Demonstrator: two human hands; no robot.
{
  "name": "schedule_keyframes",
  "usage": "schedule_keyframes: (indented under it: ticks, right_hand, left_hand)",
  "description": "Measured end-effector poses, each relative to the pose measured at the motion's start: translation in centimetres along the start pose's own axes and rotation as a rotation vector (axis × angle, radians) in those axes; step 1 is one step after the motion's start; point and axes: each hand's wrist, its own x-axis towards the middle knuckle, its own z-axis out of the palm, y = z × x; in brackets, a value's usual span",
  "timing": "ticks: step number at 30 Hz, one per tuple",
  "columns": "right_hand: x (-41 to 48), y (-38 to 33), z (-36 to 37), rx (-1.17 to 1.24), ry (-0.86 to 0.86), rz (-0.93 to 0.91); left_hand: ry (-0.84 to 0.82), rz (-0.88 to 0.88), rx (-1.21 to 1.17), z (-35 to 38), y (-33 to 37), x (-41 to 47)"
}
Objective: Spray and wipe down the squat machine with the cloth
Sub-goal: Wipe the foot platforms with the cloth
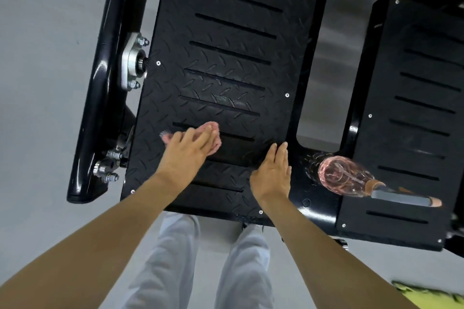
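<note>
The left grip lies flat, fingers straight, pressing the pink cloth onto the near part of the left footplate of the squat machine. The cloth is bunched under the fingertips and pokes out ahead of them and to one side. The right grip is open and holds nothing, its palm spread on the same plate's inner edge, near the left, seemingly to steady. From the cloth, most of the diamond tread runs away from the person. The plate's long axis points straight ahead and its slots lie across it, so I'd judge the wiping wants strokes pushed forward or swept sideways along those slots. The spray bottle (pink liquid, lying on its side) rests on the black bridge between this plate and the right footplate. It is near the right grip and well apart from the left, with its nozzle end pointing away to the right, so the right grip looks the natural one to fetch it.
</note>
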Motion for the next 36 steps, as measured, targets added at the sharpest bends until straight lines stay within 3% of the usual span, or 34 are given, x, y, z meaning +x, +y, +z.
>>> schedule_keyframes:
  ticks: [5,9,11,16,18,23,28,36]
  right_hand:
    - [0.1,0.4,0.1,0.001,-0.025,-0.045]
    - [0.2,0.8,0.0,0.015,-0.022,-0.057]
    - [0.2,0.9,0.0,0.002,-0.025,-0.069]
    - [-0.1,1.3,0.5,-0.086,0.01,-0.105]
    - [-0.2,1.4,0.7,-0.08,0.015,-0.109]
    - [-0.1,1.5,0.7,-0.035,-0.008,-0.109]
    - [0.0,2.2,0.6,-0.037,-0.002,-0.144]
    - [0.1,3.8,0.6,-0.174,-0.002,-0.227]
  left_hand:
    - [0.028,-0.333,-0.078,2.4,-3.7,-3.3]
    - [0.039,-0.617,-0.335,0.9,-0.1,-1.6]
    - [0.021,-0.678,-0.39,0.1,1.8,-0.6]
    - [-0.049,-0.336,-0.221,-0.2,3.0,-0.4]
    - [-0.042,-0.288,-0.136,0.4,1.2,-0.9]
    - [-0.105,-0.481,-0.151,1.5,-1.4,-2.7]
    - [-0.019,-0.714,-0.429,-0.4,3.2,-0.5]
    - [-0.055,-0.221,-0.389,-4.3,12.0,3.5]
